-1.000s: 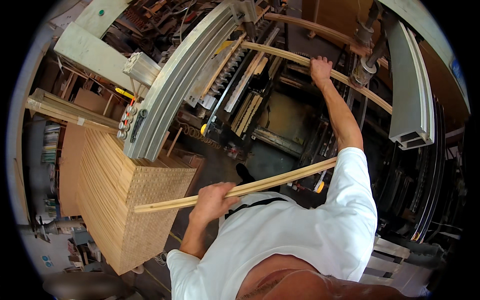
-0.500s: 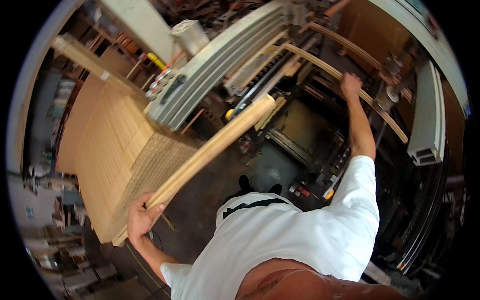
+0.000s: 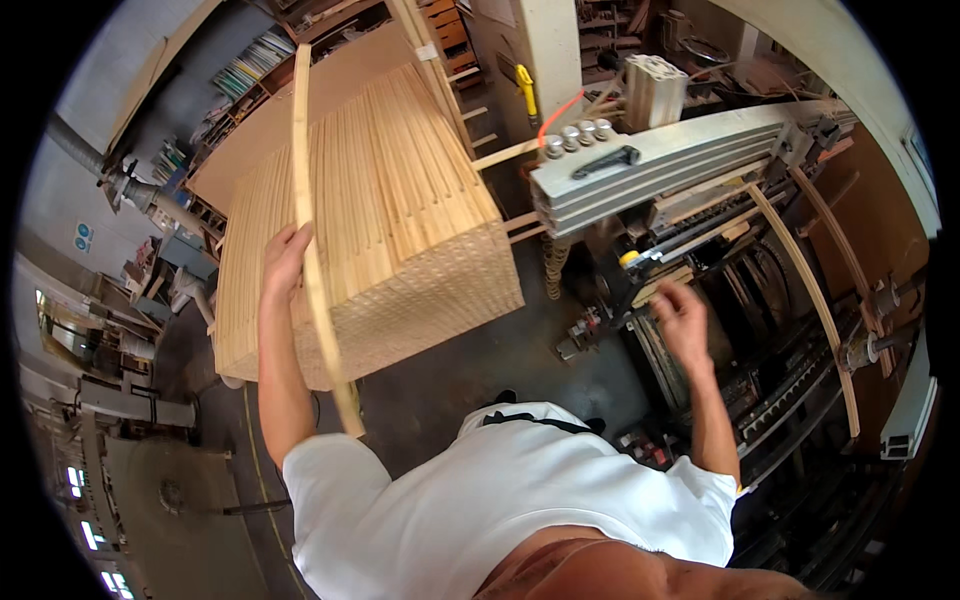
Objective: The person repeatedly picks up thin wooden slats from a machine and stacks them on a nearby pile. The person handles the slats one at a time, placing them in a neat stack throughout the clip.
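My left hand (image 3: 286, 262) is closed round a long, pale wooden strip (image 3: 304, 150). The strip stands across the near face of a big stack of like strips (image 3: 385, 170), with its lower end reaching past the stack's bottom edge. It cannot be told whether it touches the stack. My right hand (image 3: 684, 318) hangs in the air beside the machine (image 3: 690, 240), fingers loosely bent and somewhat apart, with nothing visible in them. Farther right, another wooden strip (image 3: 812, 285) lies along the machine, apart from that hand.
A grey aluminium beam (image 3: 640, 165) spans the machine's far side, carrying round metal knobs (image 3: 580, 135) and a black lever (image 3: 608, 163). A yellow air gun (image 3: 527, 92) hangs by a pillar (image 3: 550, 50). Shelves (image 3: 250, 70) stand behind the stack.
The view has turned left toward the stack. My right hand has let go of the strip on the machine and drawn back. My left hand has swung its strip over to the stack.
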`<state>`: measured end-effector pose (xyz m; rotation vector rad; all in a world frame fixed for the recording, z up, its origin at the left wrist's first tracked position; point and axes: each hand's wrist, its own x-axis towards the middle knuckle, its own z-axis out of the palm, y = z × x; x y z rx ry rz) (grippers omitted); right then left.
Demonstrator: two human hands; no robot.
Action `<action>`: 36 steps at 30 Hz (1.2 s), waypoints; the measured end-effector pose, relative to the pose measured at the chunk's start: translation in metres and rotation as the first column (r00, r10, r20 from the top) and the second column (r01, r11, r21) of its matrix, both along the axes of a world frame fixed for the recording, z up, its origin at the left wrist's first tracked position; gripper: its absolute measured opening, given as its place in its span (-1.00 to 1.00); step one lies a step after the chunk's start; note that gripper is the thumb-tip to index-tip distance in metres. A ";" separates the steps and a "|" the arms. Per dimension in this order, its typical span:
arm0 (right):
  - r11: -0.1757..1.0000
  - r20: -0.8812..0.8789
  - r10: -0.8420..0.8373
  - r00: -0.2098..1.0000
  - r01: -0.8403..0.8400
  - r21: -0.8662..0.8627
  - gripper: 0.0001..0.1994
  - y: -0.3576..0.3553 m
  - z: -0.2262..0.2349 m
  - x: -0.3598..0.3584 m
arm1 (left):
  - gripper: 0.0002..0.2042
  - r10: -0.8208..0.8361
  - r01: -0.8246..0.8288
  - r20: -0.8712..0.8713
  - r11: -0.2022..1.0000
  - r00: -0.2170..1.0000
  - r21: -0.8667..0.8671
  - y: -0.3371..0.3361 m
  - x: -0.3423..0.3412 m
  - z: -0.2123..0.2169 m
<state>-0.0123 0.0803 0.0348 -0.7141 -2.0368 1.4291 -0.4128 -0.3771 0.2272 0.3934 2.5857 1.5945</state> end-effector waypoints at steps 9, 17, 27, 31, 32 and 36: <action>0.976 0.184 0.201 0.962 -0.213 0.050 -0.70 -0.176 -0.004 -0.099 | -0.55 0.106 -0.066 0.064 0.889 0.992 -0.453 0.124 -0.200 -0.031; 0.934 0.231 0.259 0.938 -0.304 0.187 -0.72 -0.249 0.038 -0.149 | -0.37 -0.095 -0.010 -0.157 0.825 0.983 -0.565 0.159 -0.304 -0.096; 0.831 0.204 0.308 0.929 -0.367 0.418 -0.84 -0.281 0.082 -0.255 | -0.27 -0.129 0.060 -0.156 0.919 0.979 -0.389 0.159 -0.296 -0.110; 0.818 0.190 0.194 0.962 -0.266 0.510 -0.78 -0.287 0.055 -0.219 | -0.29 -0.253 0.269 0.111 0.951 0.961 -0.154 0.180 -0.283 -0.111; 0.831 0.161 0.192 0.968 -0.248 0.497 -0.79 -0.299 0.056 -0.201 | -0.30 -0.142 0.125 -0.086 0.976 0.986 -0.179 0.171 -0.294 -0.108; 0.895 0.119 -0.102 0.988 0.039 0.445 -0.79 -0.337 0.028 -0.097 | -0.60 -0.286 0.046 -0.701 0.939 0.654 -0.340 0.208 -0.232 -0.067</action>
